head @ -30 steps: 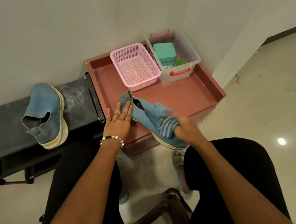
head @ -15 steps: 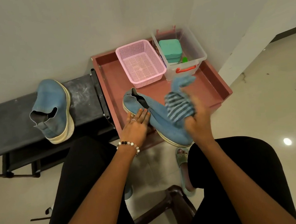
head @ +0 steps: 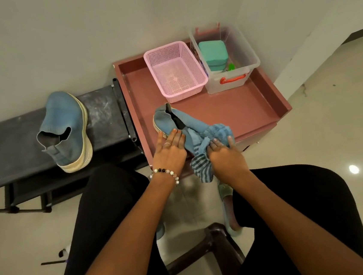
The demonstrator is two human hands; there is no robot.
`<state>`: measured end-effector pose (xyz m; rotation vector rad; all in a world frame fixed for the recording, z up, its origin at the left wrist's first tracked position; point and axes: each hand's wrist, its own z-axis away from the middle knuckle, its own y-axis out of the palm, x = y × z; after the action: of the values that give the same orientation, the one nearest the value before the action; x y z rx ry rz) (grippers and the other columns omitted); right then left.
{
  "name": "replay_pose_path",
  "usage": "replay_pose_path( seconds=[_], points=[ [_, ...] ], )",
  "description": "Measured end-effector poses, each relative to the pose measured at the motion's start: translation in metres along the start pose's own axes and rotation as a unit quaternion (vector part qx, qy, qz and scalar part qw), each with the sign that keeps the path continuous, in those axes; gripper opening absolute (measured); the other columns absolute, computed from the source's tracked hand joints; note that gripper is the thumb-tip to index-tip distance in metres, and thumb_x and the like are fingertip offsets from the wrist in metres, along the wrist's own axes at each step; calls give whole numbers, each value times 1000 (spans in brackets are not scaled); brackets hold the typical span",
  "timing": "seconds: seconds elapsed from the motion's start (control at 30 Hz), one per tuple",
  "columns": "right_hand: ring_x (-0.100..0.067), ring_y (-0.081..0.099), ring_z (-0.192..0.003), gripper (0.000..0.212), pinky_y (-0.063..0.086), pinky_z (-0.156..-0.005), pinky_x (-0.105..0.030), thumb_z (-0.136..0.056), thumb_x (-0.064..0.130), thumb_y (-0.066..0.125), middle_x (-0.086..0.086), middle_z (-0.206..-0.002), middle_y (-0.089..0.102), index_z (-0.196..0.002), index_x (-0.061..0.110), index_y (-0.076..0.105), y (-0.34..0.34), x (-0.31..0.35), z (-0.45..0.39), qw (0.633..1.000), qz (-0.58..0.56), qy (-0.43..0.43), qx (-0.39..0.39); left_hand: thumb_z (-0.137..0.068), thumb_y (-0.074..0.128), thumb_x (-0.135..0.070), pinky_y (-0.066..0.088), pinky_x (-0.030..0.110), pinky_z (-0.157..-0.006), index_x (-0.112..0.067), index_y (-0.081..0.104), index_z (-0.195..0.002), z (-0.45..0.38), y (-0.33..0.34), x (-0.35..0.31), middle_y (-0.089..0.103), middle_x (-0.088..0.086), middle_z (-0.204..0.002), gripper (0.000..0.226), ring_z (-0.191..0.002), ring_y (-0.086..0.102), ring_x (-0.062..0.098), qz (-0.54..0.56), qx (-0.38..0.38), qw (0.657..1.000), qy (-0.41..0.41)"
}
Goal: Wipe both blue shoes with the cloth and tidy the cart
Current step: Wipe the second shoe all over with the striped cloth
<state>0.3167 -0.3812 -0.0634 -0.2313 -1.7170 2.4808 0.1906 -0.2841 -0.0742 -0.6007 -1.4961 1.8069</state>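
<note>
- Gripping the striped cloth (head: 208, 144), the right hand (head: 225, 155) curls its fingers round it over the toe of the blue shoe (head: 174, 121) at the near edge of the red cart tray (head: 240, 108).
- The left hand (head: 169, 152) rests flat, fingers straight, on that shoe's heel side.
- At the tray's back, the pink basket (head: 175, 70) shows nothing inside; the clear bin (head: 228, 58) beside it holds a teal box (head: 213, 53).
- The second blue shoe (head: 65, 129) lies on the black bench (head: 9, 148) left of the tray.

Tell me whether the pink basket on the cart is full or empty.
Empty. The pink plastic mesh basket shows only its bare perforated floor, with nothing lying in it. It stands upright on the red cart tray.
</note>
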Motion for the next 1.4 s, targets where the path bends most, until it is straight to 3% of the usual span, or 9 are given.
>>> replay_pose_path(
  seconds=[0.17,0.27,0.43,0.6,0.83,1.0,1.17,1.3,1.4],
  points=[
    [-31,15,-144,65,0,-114,-54,-90,12,42,-19,-154,20,-147,1,15,4,8,14,994,-15,-104,-2,-102,24,-13,-7,49,-117,-5,3,-151,-9,1,9,-1,6,-160,54,-147,-6,20,-19,4,1000,-14],
    [-36,13,-144,60,-4,-113,-56,-94,14,37,-26,-152,20,-146,-6,15,7,20,0,994,2,-106,-13,-101,26,-11,-5,46,-118,-3,2,-150,-16,-2,18,-2,9,-160,56,-147,-7,23,-16,30,999,20],
    [-35,7,-145,59,-9,-115,-47,-98,22,32,-28,-153,13,-145,-7,13,-1,29,-41,993,44,-103,-23,-95,42,-7,9,42,-119,4,22,-145,-24,-10,36,17,19,-154,55,-146,-2,32,-43,77,991,98],
    [-27,12,-145,59,2,-118,-40,-98,22,31,-20,-156,12,-148,0,10,-4,22,-49,995,26,-93,-7,-100,32,-8,2,47,-117,1,4,-149,-12,-16,32,3,14,-159,57,-147,-2,27,-65,92,992,65],
    [-29,13,-145,61,6,-119,-42,-97,18,32,-21,-155,11,-148,-2,5,5,-4,-4,980,76,-179,47,-100,28,-3,-2,48,-117,0,5,-150,-7,-11,27,-3,15,-159,55,-147,-5,28,-49,119,991,33],
    [-41,42,-129,54,29,-108,-53,-90,15,27,-32,-140,39,-137,-11,36,17,3,-21,984,70,-165,-12,-96,33,2,-1,48,-116,0,4,-150,-6,-6,29,-4,15,-159,61,-147,-6,28,-34,125,991,38],
    [-36,7,-144,56,0,-117,-45,-96,11,28,-26,-155,2,-147,-3,9,-6,15,-76,992,19,-124,-10,-94,37,6,2,50,-116,2,6,-149,-9,-10,29,-1,16,-159,63,-147,-4,27,-40,121,991,37],
    [-33,12,-144,64,2,-118,-42,-87,18,16,-23,-155,8,-148,0,11,2,6,-58,988,-15,-154,-2,-98,34,-3,0,50,-116,2,11,-149,-7,-12,26,0,17,-158,56,-147,-3,28,-52,120,991,35],
    [-35,20,-142,67,12,-118,-45,-82,15,26,-25,-153,17,-146,-4,19,11,0,-24,984,-31,-178,5,-99,30,-3,-1,50,-116,3,7,-149,-6,-11,23,-2,17,-158,55,-147,-4,29,-43,121,991,30]
  ],
)
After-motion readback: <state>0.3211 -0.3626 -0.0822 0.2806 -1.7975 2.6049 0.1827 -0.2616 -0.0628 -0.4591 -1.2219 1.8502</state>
